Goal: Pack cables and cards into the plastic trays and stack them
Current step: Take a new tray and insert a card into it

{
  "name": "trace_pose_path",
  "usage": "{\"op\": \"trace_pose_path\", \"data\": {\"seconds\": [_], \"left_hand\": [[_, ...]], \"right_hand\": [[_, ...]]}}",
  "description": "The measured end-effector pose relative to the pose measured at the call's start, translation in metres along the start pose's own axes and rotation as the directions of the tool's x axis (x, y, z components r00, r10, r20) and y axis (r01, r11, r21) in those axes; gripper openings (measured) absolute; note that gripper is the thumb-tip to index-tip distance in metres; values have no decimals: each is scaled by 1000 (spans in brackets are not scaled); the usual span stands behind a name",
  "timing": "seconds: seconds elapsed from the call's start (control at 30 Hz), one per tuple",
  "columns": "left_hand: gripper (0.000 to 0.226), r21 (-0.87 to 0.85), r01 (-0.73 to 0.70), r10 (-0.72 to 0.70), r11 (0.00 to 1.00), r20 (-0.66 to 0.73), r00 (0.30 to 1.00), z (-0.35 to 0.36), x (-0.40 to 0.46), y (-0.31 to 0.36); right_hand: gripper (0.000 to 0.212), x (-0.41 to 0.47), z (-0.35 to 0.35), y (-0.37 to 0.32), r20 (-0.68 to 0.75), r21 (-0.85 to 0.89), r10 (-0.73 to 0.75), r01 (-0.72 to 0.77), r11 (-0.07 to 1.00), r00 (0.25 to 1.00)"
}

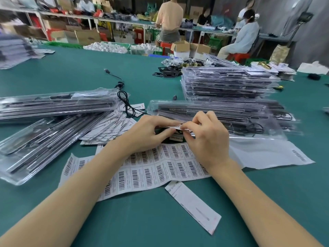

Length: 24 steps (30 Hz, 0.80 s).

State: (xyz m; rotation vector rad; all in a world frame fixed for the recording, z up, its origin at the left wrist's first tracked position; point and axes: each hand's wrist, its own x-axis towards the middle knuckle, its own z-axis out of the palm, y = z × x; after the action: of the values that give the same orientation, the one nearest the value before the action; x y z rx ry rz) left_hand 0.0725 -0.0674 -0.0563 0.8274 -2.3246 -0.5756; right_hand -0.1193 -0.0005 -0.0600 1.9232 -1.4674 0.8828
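both hands met over the green table (267,202), just in front of a clear plastic tray (210,114) that lay crosswise with dark strips and a coiled cable inside it. the left hand (147,132) had its fingers curled and pinched the left end of a small white card (173,127), while the right hand (204,134) pinched the same card from the right with thumb and bent fingers; what lay under the card was too hidden to tell. beneath the wrists lay a sheet of barcode labels (151,173), and a single long white card (194,205) lay loose nearer the person. a fanned pile of cards (110,127) sat to the left, touching 2 filled trays (53,122) that overlapped at an angle. a loose black cable (126,102) lay between those trays and the middle tray. behind the middle tray stood a tall stack of packed trays (227,82). other people sat at benches far behind.
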Motion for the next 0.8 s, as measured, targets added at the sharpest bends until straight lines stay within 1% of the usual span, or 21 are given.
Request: {"op": "trace_pose_path", "data": {"seconds": [0.07,0.17,0.23,0.3,0.37,0.57,0.67,0.8], "left_hand": [[27,-9,-14,14,1000,-28,1000,2,-1,2],[26,10,-25,26,1000,-87,996,5,-1,1],[27,59,-21,26,998,-88,996,7,0,0],[28,103,-15,24,995,-88,996,9,0,1],[29,121,-16,25,992,-74,997,12,0,2],[33,264,-58,66,963,-20,998,12,-1,3],[35,332,-67,76,941,-15,997,11,-2,5],[38,365,-77,62,928,52,997,11,-3,3]], "right_hand": [[5,-2,0,5,16,49,-25,24,999,1000],[15,-6,-3,14,126,204,-42,16,979,991],[20,-8,-5,17,182,297,-7,-49,954,983],[27,-7,-4,19,228,358,75,-155,921,971],[28,-7,-1,21,246,417,121,-217,882,962],[21,-9,3,26,244,417,104,-201,887,964],[25,-8,4,27,258,426,135,-238,873,957],[28,-7,4,28,281,414,136,-248,876,950]]}}
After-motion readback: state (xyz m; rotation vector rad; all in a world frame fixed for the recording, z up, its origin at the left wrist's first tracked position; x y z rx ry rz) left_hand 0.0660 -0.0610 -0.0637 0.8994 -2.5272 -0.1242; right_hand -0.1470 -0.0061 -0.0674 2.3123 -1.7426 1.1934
